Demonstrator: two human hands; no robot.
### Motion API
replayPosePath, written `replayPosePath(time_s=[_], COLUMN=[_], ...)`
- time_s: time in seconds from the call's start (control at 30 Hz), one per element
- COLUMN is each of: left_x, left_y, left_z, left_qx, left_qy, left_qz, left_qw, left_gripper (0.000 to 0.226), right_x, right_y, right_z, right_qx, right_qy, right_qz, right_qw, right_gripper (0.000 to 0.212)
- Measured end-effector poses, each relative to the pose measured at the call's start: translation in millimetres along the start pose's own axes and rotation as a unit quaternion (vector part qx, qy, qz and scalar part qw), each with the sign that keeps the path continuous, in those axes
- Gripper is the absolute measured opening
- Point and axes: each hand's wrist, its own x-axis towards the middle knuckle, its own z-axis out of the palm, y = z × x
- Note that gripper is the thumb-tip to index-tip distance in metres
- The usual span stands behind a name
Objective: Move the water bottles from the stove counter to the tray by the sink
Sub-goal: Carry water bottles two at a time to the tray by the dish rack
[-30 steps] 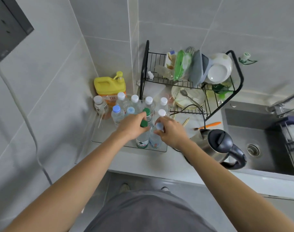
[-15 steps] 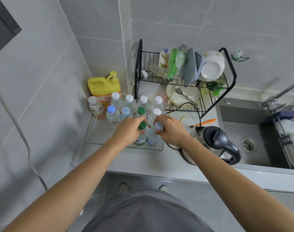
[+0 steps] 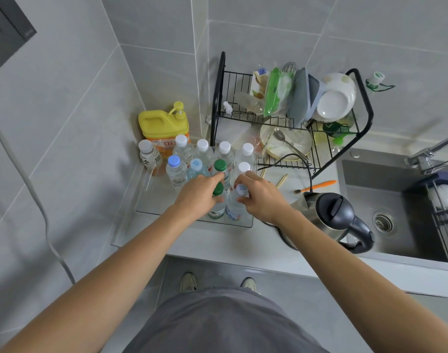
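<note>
A clear tray [image 3: 151, 212] sits on the counter left of the sink [image 3: 386, 197] and holds several upright water bottles with white, blue and green caps [image 3: 202, 145]. At the tray's front right stand two more bottles side by side. My left hand [image 3: 200, 197] is closed around the neck of the green-capped bottle [image 3: 215, 212]. The fingers of my right hand [image 3: 263, 197] wrap the top of the white-capped bottle [image 3: 235, 211]. Both bottles stand upright on the tray floor.
A yellow pump jug [image 3: 164, 126] and a small white bottle [image 3: 147, 154] stand behind the tray's left corner. A black dish rack [image 3: 289, 115] rises to the right, a steel kettle [image 3: 329, 217] sits beside my right wrist, and an orange toothbrush [image 3: 317, 186] lies nearby.
Both hands stay on the same two front bottles in the tray. The fingers look slightly looser around the caps; the camera has shifted a little.
</note>
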Motion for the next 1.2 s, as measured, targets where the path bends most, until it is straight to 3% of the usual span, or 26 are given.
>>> replayPosePath(time_s=[0.47, 0.83, 1.2], left_x=[4.2, -2.2, -0.6], left_y=[-1.3, -7.8, -6.8], left_z=[-3.1, -13.0, -17.6], left_qx=[0.001, 0.005, 0.006], left_qy=[-0.023, -0.008, -0.024], left_qz=[0.023, 0.047, 0.064], left_qw=[0.999, 0.999, 0.998], left_gripper=[0.039, 0.029, 0.026], right_x=[-7.0, -10.0, -9.6], right_y=[-5.4, -22.8, -35.0], right_z=[-2.7, -4.0, -3.1], right_qx=[-0.011, -0.031, -0.028], right_qy=[-0.002, 0.050, 0.057], right_qz=[-0.031, 0.095, 0.106], right_qw=[0.999, 0.994, 0.992], right_gripper=[0.034, 0.042, 0.034])
